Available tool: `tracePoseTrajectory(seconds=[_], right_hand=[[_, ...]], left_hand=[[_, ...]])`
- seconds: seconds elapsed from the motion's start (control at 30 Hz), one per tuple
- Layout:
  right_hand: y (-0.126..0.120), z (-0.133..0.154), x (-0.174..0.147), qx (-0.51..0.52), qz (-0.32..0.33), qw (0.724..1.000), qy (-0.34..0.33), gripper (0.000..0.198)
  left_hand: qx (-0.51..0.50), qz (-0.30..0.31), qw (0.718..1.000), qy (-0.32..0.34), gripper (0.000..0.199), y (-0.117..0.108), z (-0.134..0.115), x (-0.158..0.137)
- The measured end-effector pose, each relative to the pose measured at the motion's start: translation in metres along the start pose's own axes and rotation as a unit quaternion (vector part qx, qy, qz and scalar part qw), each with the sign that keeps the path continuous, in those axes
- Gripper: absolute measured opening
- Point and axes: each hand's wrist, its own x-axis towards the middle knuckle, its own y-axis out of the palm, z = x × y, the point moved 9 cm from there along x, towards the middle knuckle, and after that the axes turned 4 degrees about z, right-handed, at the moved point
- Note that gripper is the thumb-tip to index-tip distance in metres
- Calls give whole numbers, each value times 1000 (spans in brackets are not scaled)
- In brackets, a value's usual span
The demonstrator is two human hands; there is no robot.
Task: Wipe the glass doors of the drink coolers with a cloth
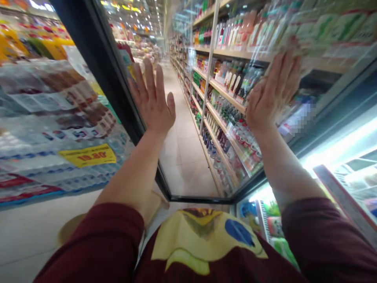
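Note:
A glass cooler door with a black frame [101, 65] stands swung open in front of me. My left hand [154, 102] lies flat against the pane near the left side of the frame, fingers spread and holding nothing visible. Toward the right side of the same pane, my right hand [272, 92] is raised with its fingers stretched out. A pale blur shows around the right fingertips; I cannot tell whether it is a reflection or something thin under the hand.
Stacked packs of bottled drinks [59, 106] stand at left with a yellow price sign [91, 155]. Shelves of bottles [226, 94] line the aisle [179, 149] beyond the glass. Lit cooler shelves [332, 184] with packaged goods are close on my right.

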Motion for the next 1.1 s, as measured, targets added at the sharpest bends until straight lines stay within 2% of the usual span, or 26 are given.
tracePoseTrajectory(seconds=[0.07, 0.1, 0.2, 0.27, 0.33, 0.43, 0.5, 0.57, 0.67, 0.73, 0.77, 0.87, 0.93, 1.0, 1.1], right_hand=[[-1, 7, -8, 3, -19, 1000, 21, 62], [5, 19, -16, 11, -1, 1000, 5, 61], [34, 71, -46, 56, 115, 984, -121, 56], [45, 92, -52, 79, 166, 967, -175, 53], [41, 95, -35, 78, 145, 974, -156, 54], [24, 89, -6, 56, 45, 996, -50, 60], [22, 97, -9, 50, 13, 999, -7, 61], [33, 119, -28, 65, 56, 995, -43, 59], [53, 150, -62, 96, 185, 962, -175, 53], [50, 141, -61, 87, 203, 955, -195, 52], [43, 129, -50, 72, 179, 966, -174, 53], [14, 88, -13, 36, 54, 996, -56, 59], [5, 81, -9, 29, 7, 1000, -3, 61], [13, 96, -22, 34, 35, 999, -15, 60], [38, 137, -55, 59, 164, 975, -135, 55]], left_hand=[[-24, 6, 1000, -12, 88, 2, 3, 1], [-33, 10, 999, -15, 89, 2, 4, 2], [-30, 17, 999, -9, 78, -1, 1, 0], [-12, 19, 1000, 4, 70, -3, -3, -2], [-1, 15, 1000, 13, 65, -6, -5, -4], [4, 7, 1000, 17, 63, -8, -6, -6], [7, 8, 1000, 12, 62, -8, -5, -7], [8, 14, 1000, 11, 62, -9, -5, -8], [3, 14, 1000, 11, 62, -11, -7, -9], [-1, 14, 1000, 7, 63, -12, -8, -10], [-4, 16, 1000, 5, 63, -12, -8, -11], [-14, 30, 999, 1, 62, -12, -8, -12], [-16, 36, 999, 4, 62, -14, -9, -13], [-24, 42, 999, 7, 62, -18, -11, -13], [-63, 55, 996, 1, 63, -21, -11, -14]])
